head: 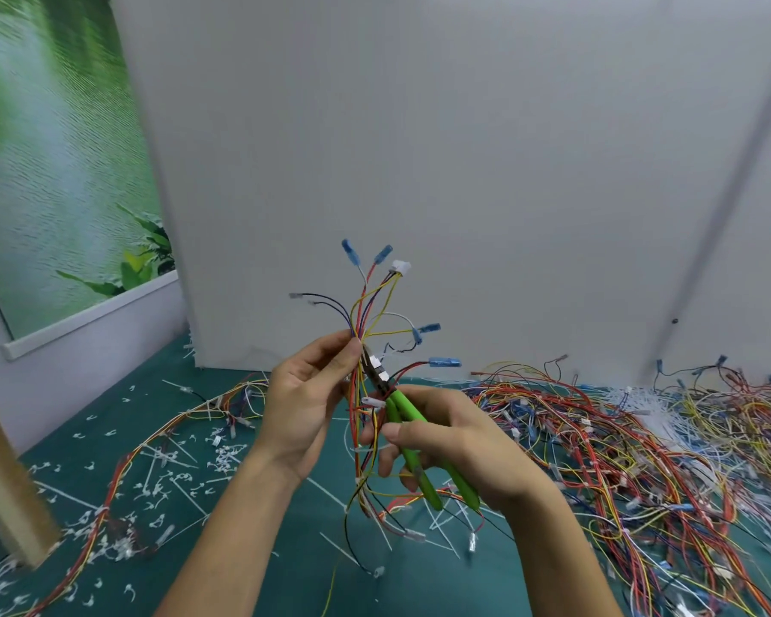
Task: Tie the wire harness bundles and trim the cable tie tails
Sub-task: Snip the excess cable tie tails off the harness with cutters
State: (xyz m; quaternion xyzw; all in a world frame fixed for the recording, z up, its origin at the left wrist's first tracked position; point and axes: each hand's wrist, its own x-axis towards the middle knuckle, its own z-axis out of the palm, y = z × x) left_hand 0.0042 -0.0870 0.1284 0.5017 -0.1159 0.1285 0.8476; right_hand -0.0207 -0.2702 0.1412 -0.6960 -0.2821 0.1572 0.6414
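Between both raised hands stands a thin multicoloured wire harness bundle (pixel 360 385), pinched upright by the left hand (pixel 306 403). Just beside it, the right hand (pixel 448 443) grips green-handled metal cutters (pixel 412 443), their tip touching the bundle. Heaped loose wires (pixel 642 447) cover the green mat (pixel 250 567) beyond.

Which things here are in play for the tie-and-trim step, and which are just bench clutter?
In use:
left hand, gripping the upright harness bundle
right hand, holding the green-handled cutters, head at the bundle

Lying about:
harness pile at right
loose harness at left
cut tie scraps on the mat
white panel behind
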